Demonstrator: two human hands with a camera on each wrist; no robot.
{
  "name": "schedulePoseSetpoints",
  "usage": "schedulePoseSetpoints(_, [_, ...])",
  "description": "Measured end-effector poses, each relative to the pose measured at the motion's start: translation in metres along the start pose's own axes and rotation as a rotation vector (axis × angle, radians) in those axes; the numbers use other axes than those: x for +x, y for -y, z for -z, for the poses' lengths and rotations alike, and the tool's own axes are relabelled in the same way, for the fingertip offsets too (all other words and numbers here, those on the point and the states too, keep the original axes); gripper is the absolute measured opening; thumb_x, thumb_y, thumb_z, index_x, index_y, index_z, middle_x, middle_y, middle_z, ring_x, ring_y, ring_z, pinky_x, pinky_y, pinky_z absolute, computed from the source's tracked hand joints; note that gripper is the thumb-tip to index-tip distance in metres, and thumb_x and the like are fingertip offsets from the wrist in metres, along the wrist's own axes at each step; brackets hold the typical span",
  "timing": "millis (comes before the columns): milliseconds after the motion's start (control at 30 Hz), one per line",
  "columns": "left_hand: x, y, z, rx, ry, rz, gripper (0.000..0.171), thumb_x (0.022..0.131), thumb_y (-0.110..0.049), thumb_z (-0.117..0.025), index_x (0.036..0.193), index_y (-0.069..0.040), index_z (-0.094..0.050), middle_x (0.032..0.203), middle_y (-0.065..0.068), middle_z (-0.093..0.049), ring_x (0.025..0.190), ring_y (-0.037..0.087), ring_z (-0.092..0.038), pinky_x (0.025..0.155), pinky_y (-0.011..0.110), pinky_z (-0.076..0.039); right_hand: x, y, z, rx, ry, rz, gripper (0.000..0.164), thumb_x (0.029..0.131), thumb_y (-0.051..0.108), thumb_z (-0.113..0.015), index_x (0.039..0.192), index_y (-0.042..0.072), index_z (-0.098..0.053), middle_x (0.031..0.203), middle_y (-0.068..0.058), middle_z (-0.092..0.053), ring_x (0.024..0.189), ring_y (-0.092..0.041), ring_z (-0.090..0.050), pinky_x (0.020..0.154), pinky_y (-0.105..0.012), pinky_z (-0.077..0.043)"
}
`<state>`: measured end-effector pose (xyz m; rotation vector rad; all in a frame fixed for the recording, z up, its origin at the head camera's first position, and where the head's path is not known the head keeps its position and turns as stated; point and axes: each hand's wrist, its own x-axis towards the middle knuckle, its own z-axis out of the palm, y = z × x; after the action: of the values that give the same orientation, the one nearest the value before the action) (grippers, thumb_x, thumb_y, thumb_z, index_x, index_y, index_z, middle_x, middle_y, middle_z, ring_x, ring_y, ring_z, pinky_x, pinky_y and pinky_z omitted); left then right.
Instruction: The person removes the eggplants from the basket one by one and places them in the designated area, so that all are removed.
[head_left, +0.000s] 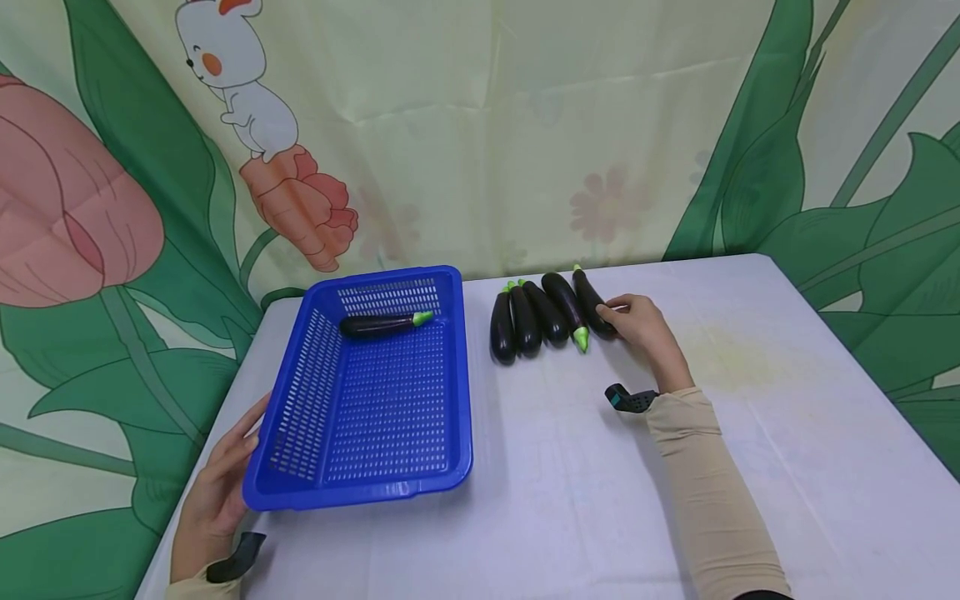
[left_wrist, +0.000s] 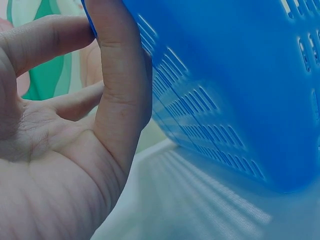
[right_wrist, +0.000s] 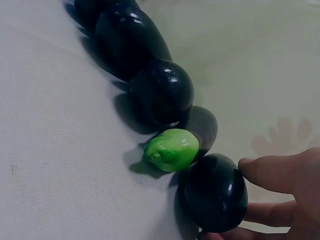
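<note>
On the left side of the table, my left hand (head_left: pixel 213 492) grips the near left rim of a blue plastic basket (head_left: pixel 459 400). In the left wrist view its thumb (left_wrist: pixel 120 65) lies along the slotted outer wall. One dark eggplant (head_left: pixel 378 325) with a green cap lies crosswise in the far part of the basket. My right hand (head_left: pixel 637 325) holds the rightmost eggplant (right_wrist: pixel 217 192) of a row, thumb on one side and fingertips partly hidden behind it. Beside it lies an eggplant (head_left: pixel 561 300) whose green cap points toward me.
More eggplants (head_left: pixel 525 321) lie side by side between the basket and my right hand. A white cloth (head_left: pixel 570 483) covers the table. Behind its far edge hangs a printed curtain (head_left: pixel 525 133) with a rabbit and plants.
</note>
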<state>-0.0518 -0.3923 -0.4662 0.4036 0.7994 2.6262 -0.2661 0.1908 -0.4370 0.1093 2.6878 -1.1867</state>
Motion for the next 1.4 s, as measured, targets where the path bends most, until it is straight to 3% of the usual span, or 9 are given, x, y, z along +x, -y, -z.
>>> schedulePoseSetpoints(300, [0.0006,0.0001,-0.0007,0.026,-0.033,-0.007,0.066,0.108,0.000,-0.005,0.164,-0.018,-0.035,0.157,0.014,-0.053,0.138,0.032,-0.061,0.102,0.044,-0.058,-0.0007,-0.0028,0.0028,0.006,-0.011,0.023,0.062,0.106,0.041,-0.055,0.146,-0.006,-0.051,0.146,-0.035,-0.055,0.137,-0.047,-0.052,0.116,-0.058,-0.040])
schedulePoseSetpoints(433, [0.0007,0.0002,-0.0009,0.035,-0.042,-0.009,0.066,0.108,0.000,-0.006,0.164,-0.018,-0.036,0.157,0.014,-0.054,0.137,0.032,-0.061,0.101,0.044,-0.059,-0.0011,-0.0027,0.0021,0.001,-0.028,0.021,0.062,0.106,0.039,-0.056,0.146,-0.007,-0.050,0.146,-0.035,-0.055,0.137,-0.047,-0.052,0.115,-0.059,-0.041])
schedulePoseSetpoints(633, [-0.0007,-0.0001,0.0005,0.009,0.017,-0.004,0.068,0.107,0.000,-0.001,0.165,-0.016,-0.031,0.159,0.016,-0.051,0.139,0.033,-0.059,0.104,0.045,-0.058,-0.0008,-0.0004,-0.0007,0.003,-0.057,0.020,0.059,0.105,0.036,-0.058,0.145,-0.006,-0.052,0.144,-0.035,-0.057,0.134,-0.047,-0.055,0.114,-0.058,-0.043])
schedulePoseSetpoints(867, [-0.0010,-0.0011,-0.0001,0.006,-0.012,-0.008,0.068,0.107,0.000,-0.002,0.164,-0.016,-0.035,0.158,0.016,-0.053,0.138,0.033,-0.061,0.101,0.044,-0.059,-0.0007,0.0012,-0.0005,0.012,-0.021,0.020,0.057,0.106,0.038,-0.056,0.145,-0.004,-0.054,0.144,-0.033,-0.059,0.134,-0.044,-0.056,0.115,-0.056,-0.042])
schedulePoseSetpoints(1067, [-0.0012,0.0003,0.0004,-0.015,0.021,0.000,0.069,0.106,0.000,0.002,0.166,-0.017,-0.031,0.159,0.017,-0.050,0.139,0.033,-0.059,0.104,0.045,-0.058,-0.0016,0.0021,0.0005,-0.009,0.011,0.012,0.058,0.107,0.038,-0.053,0.147,-0.004,-0.051,0.146,-0.033,-0.057,0.137,-0.045,-0.053,0.117,-0.056,-0.041])
schedulePoseSetpoints(1400, [-0.0008,0.0010,0.0000,-0.024,0.038,0.001,0.069,0.106,0.000,0.002,0.166,-0.017,-0.029,0.161,0.016,-0.049,0.141,0.034,-0.057,0.106,0.046,-0.056,-0.0048,0.0044,-0.0010,-0.019,-0.025,0.022,0.057,0.107,0.037,-0.053,0.146,-0.005,-0.051,0.147,-0.035,-0.055,0.138,-0.047,-0.052,0.116,-0.057,-0.041])
